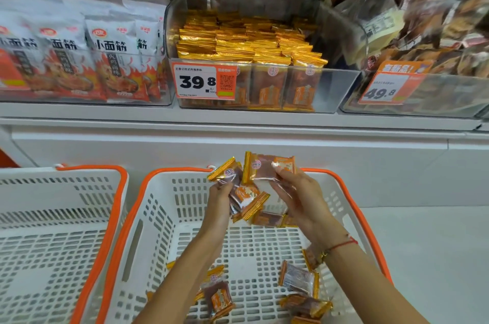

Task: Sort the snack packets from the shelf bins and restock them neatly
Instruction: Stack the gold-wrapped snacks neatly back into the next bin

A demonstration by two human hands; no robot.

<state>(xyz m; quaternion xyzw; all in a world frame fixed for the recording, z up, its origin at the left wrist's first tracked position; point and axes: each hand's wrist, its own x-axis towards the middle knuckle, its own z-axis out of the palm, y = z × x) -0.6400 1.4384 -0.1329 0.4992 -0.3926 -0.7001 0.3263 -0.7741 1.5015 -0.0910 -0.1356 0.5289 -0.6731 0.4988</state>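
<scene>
My left hand [221, 198] grips a small bunch of gold-edged snack packets [239, 195] above the white basket with orange rim [158, 217]. Beside it, my right hand [296, 191] pinches one packet [267, 166] of the same kind, held up flat. Several loose packets [300, 277] lie on the basket floor, some hidden under my forearms. On the shelf above, a clear bin [341, 90] holds neat rows of matching gold packets [248, 43] behind a 39.8 price tag [197, 82].
A second white basket [53, 231] stands to the left. White and red bagged snacks [79, 58] fill the shelf at left. A clear bin of brown packets [436, 32] with a 49.8 tag sits at right. The white shelf ledge [238, 122] runs across.
</scene>
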